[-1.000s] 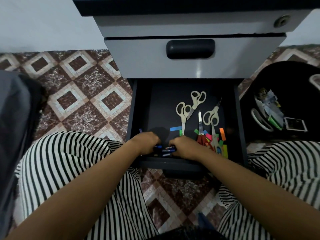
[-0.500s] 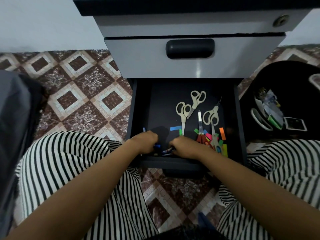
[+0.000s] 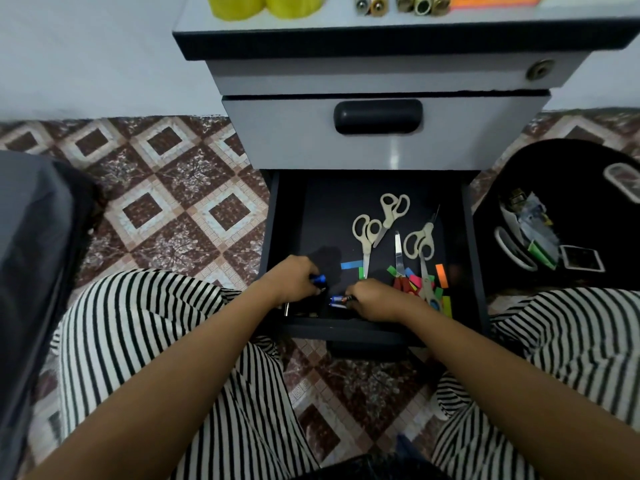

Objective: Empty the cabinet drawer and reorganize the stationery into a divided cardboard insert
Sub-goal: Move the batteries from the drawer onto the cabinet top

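Observation:
The bottom drawer [image 3: 273, 244] of a grey cabinet is pulled out, its inside black. Both hands are at its front edge. My left hand [image 3: 292, 280] grips blue-capped pens [image 3: 318, 279]. My right hand [image 3: 372, 299] holds more pens [image 3: 337, 300] whose blue ends stick out to the left. Three pale-handled scissors [image 3: 365, 233] lie in the middle of the drawer. A red-handled pair [image 3: 399, 258] lies among several coloured sticky tabs [image 3: 440, 273] at the front right.
A black bag [image 3: 571, 174] with papers and tape rolls stands on the floor to the right. The closed upper drawer [image 3: 377, 117] overhangs the open one. Yellow rolls [image 3: 266, 5] and markers lie on the cabinet top. My striped trouser legs flank the drawer.
My hands have drawn slightly apart, each with pens in it. The camera has tilted up, so the cabinet top now shows.

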The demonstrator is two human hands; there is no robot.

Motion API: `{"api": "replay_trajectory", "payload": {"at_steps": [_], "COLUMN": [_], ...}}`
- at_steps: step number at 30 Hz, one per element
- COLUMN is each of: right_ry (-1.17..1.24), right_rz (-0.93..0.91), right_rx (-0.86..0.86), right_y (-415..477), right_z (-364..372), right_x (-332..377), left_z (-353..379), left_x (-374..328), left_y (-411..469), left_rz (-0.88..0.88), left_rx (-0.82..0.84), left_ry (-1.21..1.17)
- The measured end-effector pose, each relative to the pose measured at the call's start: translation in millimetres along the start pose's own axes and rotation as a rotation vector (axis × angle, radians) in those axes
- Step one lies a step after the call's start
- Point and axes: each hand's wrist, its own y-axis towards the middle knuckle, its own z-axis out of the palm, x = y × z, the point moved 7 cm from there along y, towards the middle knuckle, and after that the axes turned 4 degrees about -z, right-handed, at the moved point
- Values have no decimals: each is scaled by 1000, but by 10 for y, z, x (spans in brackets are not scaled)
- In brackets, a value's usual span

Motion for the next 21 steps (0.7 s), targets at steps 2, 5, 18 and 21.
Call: {"api": "replay_trajectory", "payload": {"at_steps": [2,5,18,21], "right_ry": [38,118,982,1119], "right_rz": [17,46,-42,-99], "right_rx": [-48,-169,-491,-516], "right_y": [-68,-207,-1323,-1604], "right_z": [-58,-200,-1341,-1678], "right_x": [28,54,454,637], "left_z": [-47,-159,-1288,-1655], "left_x": [-12,-34,-645,-905], "left_y": [-43,-120,-743,-955], "left_rz": [-13,-31,54,82], "left_rx": [-14,-73,-164,-167], "left_ry": [-85,-250,-991,-1132]}}
